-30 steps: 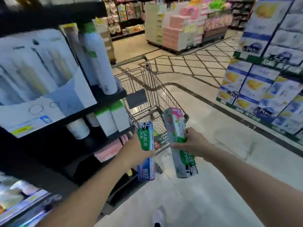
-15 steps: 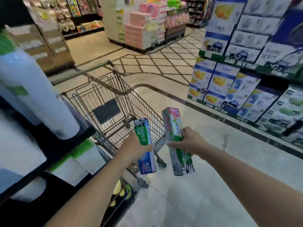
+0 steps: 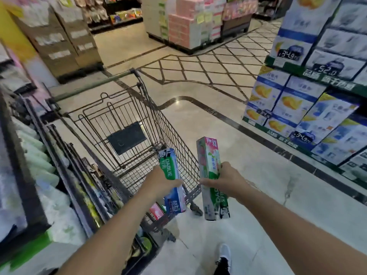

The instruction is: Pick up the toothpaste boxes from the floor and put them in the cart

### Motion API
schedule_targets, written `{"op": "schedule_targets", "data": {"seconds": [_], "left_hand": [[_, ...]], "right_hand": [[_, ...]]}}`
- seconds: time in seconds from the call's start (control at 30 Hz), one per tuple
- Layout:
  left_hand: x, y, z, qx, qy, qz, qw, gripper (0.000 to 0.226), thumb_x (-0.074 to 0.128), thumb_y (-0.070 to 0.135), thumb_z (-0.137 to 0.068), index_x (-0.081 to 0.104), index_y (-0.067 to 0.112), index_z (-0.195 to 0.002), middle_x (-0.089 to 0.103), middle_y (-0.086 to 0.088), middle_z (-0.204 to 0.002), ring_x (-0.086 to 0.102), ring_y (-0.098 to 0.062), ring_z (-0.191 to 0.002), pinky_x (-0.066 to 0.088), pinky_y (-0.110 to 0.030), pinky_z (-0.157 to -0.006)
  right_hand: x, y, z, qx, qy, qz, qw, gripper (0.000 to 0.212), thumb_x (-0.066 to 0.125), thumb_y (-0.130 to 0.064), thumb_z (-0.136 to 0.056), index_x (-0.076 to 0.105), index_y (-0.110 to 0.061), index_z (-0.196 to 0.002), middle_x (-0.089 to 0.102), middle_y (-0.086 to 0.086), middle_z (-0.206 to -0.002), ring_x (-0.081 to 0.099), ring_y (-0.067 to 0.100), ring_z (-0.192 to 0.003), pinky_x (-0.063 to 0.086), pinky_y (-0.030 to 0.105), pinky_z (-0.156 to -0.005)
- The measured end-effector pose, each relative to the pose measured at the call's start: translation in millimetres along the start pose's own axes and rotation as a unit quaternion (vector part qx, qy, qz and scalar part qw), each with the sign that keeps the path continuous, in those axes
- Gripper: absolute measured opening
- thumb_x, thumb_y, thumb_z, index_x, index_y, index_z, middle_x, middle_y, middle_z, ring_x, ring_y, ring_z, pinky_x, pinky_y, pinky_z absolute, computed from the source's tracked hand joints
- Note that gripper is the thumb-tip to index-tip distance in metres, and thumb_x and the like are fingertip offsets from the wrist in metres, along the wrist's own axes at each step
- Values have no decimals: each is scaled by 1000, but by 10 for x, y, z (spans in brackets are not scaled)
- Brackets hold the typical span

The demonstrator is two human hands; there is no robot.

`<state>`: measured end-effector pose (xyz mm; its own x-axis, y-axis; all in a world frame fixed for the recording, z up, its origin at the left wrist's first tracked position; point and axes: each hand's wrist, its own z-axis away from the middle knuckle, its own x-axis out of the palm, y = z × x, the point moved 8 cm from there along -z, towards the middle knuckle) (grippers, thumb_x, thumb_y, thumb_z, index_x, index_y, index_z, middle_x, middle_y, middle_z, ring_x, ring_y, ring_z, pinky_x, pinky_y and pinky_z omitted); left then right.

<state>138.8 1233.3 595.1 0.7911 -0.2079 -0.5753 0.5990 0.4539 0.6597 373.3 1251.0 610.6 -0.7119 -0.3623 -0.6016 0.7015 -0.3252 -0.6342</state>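
Cart nearer now, each hand gripping a green Darlie toothpaste box

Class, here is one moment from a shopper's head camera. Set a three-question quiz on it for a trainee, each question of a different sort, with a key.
1. True or false: both hands hold a toothpaste box.
2. Which box reaches higher in the picture? A) the blue and green box in the left hand B) the pink-topped green box in the right hand
3. Fill in: the boxes are held near the wire ____, not yet dropped inside.

Key
1. True. Each hand is shut on one box.
2. B. Its top end stands above the other box's top.
3. Cart. Its upper basket looks empty, apart from the dark panel on its folded seat flap.
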Motion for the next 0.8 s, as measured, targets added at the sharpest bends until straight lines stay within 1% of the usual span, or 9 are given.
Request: {"op": "schedule_targets", "data": {"seconds": [0.1,0.23,0.33,0.37,0.47,0.53,0.6,0.7,0.8], "left_hand": [[-27,54,-262,-48,19,21,998,56,81,43,-72,53,20,-113,70,0,-97,72,-19,-79,63,-39,-62],[-125,55,-495,-84,47,45,994,57,82,45,-73,52,19,-113,70,0,-100,71,-17,-82,62,-37,-64],[-174,-50,-680,-111,62,54,990,75,82,54,-64,48,20,-123,68,1,-102,71,-20,-83,63,-40,-64],[-175,-119,-751,-126,64,57,988,76,82,54,-64,48,21,-123,68,0,-103,71,-21,-82,63,-41,-64],[-185,-290,-960,-151,73,72,983,52,83,38,-76,49,24,-113,67,0,-100,71,-22,-80,63,-41,-61],[-176,-438,-1122,-174,70,77,979,51,82,37,-78,46,24,-112,66,-1,-102,69,-19,-77,60,-33,-53],[-160,-581,-1273,-194,54,89,975,60,83,40,-76,45,22,-120,66,-3,-107,70,-20,-78,59,-32,-48],[-150,-768,-1490,-210,40,105,971,60,82,40,-76,46,23,-122,68,-1,-103,72,-21,-80,63,-41,-58],[-162,-896,-1712,-227,36,109,967,61,82,39,-78,43,18,-120,65,-2,-103,70,-22,-82,63,-44,-63]], "right_hand": [[-150,-112,-419,-21,-36,10,999,75,85,-56,-64,41,-16,-110,63,2,-100,67,17,-86,62,40,-72],[-154,-357,-895,-55,-73,37,995,72,84,-52,-68,40,-15,-110,62,2,-99,67,16,-83,62,36,-70],[-26,-558,-1223,-83,-91,55,991,71,83,-51,-70,39,-16,-112,61,1,-99,66,15,-82,62,34,-69],[39,-620,-1318,-88,-99,57,990,70,83,-50,-70,38,-16,-112,60,1,-99,65,14,-82,61,33,-68],[274,-756,-1610,-95,-122,65,986,70,83,-49,-71,38,-16,-112,60,1,-101,65,16,-83,62,35,-70],[429,-837,-1792,-99,-129,79,983,70,83,-48,-73,37,-15,-114,60,3,-105,66,20,-89,62,37,-72],[564,-892,-1919,-91,-131,81,984,69,82,-46,-74,36,-16,-115,59,2,-106,66,22,-92,62,38,-74],[776,-964,-2048,-81,-136,77,984,62,82,-43,-76,36,-18,-110,58,-1,-101,66,20,-89,62,40,-77],[982,-1019,-2223,-78,-142,70,984,57,81,-38,-78,36,-20,-108,56,-5,-96,64,17,-86,60,32,-72]]}}
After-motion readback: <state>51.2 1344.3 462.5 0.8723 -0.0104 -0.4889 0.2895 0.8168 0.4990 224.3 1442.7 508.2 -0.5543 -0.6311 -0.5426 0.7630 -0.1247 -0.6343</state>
